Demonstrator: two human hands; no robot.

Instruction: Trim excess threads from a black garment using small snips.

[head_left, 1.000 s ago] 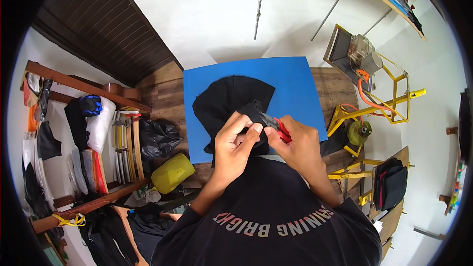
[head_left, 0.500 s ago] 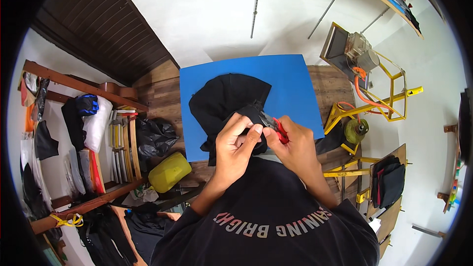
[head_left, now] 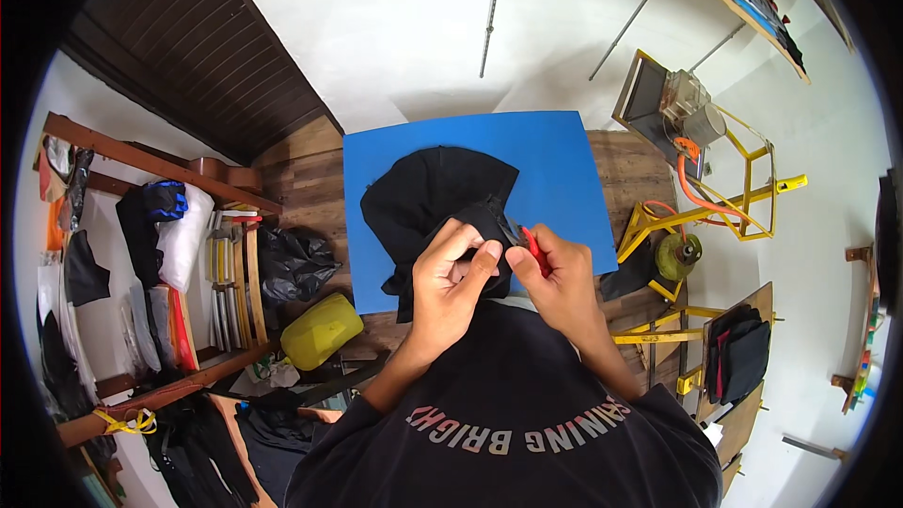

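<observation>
Head view: nearest, of the two hands, the left (head_left: 451, 273) pinches a gathered edge of black cloth (head_left: 433, 183); the right (head_left: 564, 284) grips red snips (head_left: 533, 250), their tips close against that edge. If the fold slips or the tips stray, they could nick cloth or fingers. Beyond, the remaining cloth lies rumpled on the blue tabletop (head_left: 564, 169).
</observation>
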